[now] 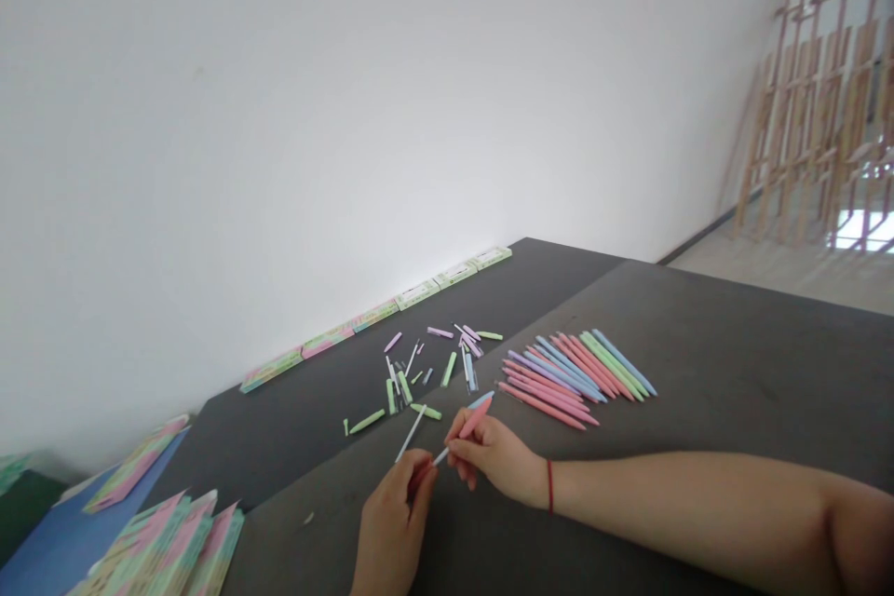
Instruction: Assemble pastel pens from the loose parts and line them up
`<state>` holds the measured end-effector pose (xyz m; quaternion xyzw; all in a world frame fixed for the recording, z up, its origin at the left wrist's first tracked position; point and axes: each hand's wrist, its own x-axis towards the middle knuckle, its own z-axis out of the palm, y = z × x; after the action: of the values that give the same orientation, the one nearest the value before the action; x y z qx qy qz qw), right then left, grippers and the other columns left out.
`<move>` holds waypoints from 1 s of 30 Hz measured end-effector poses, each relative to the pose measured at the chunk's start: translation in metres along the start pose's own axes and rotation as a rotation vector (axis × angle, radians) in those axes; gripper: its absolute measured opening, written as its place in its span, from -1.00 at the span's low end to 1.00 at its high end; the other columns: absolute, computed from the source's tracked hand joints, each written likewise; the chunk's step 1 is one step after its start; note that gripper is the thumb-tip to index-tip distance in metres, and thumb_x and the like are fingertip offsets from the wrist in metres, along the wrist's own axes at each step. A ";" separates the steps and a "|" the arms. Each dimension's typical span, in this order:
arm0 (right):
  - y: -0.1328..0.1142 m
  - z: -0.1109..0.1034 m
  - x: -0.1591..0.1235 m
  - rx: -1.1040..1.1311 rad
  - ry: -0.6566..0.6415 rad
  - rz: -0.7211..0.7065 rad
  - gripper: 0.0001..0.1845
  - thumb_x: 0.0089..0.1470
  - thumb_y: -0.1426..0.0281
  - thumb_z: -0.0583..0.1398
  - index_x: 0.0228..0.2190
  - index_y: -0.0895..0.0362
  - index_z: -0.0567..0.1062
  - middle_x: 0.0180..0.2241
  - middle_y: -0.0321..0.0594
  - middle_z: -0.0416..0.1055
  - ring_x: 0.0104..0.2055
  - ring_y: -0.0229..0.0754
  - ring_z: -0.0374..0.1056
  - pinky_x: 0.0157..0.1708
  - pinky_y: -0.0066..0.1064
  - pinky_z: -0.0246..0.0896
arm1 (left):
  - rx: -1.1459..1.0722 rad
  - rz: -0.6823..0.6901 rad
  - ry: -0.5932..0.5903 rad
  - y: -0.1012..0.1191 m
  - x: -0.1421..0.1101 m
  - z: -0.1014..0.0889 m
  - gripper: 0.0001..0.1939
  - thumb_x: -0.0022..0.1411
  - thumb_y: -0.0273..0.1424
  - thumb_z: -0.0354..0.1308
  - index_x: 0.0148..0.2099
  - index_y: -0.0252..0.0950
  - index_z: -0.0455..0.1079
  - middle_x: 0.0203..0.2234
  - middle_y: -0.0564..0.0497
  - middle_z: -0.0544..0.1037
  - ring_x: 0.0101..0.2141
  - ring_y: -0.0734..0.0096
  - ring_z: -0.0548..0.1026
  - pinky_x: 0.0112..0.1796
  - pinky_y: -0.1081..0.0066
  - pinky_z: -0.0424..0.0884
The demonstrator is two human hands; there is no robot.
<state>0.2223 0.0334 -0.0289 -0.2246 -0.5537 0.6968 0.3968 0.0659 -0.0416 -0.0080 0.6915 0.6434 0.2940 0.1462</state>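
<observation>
In the grip of the left hand (397, 514), a white tube (440, 456) is being pinched over the desk (740, 363), and a pink barrel (477, 417) in line with it is being grasped by the right hand (494, 454). Both are seemingly being fitted together; steady alignment is being called for next.

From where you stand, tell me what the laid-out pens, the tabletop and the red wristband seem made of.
Pens: probably plastic; matte, even pastel colours. Tabletop: perhaps laminate; dark, dull, flat. Red wristband: likely cord; thin, finish too small to tell.
</observation>
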 end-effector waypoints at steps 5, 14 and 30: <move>0.006 -0.003 0.003 -0.050 0.004 0.010 -0.81 -0.03 0.32 0.17 -0.41 0.19 0.32 -0.58 -0.37 0.33 -0.67 -0.41 0.18 -0.69 -0.56 0.11 | -0.016 0.001 0.005 -0.003 0.000 0.001 -0.84 0.27 -0.26 -0.02 -0.24 -0.19 0.32 -0.42 0.10 0.49 -0.40 0.41 0.46 -0.34 0.47 0.32; -0.001 -0.003 -0.006 -0.134 -0.064 -0.015 -0.67 0.05 0.26 0.12 -0.18 0.20 0.36 -0.52 -0.34 0.28 -0.61 -0.39 0.14 -0.65 -0.54 0.07 | -0.128 -0.002 -0.054 -0.005 0.002 0.003 -0.80 0.30 -0.29 -0.06 -0.15 -0.19 0.35 -0.33 0.06 0.52 -0.32 0.40 0.47 -0.27 0.47 0.32; -0.001 -0.008 -0.005 -0.057 -0.044 -0.093 -0.39 0.17 0.03 -0.05 -0.04 0.25 0.42 -0.63 -0.43 -0.09 -0.63 -0.37 -0.11 -0.66 -0.50 -0.03 | -0.104 -0.004 -0.020 -0.004 0.000 0.005 -0.79 0.29 -0.27 -0.05 -0.16 -0.21 0.35 -0.38 0.05 0.52 -0.36 0.38 0.46 -0.29 0.43 0.32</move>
<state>0.2313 0.0338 -0.0307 -0.1945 -0.5917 0.6663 0.4100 0.0658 -0.0401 -0.0139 0.6845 0.6274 0.3197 0.1888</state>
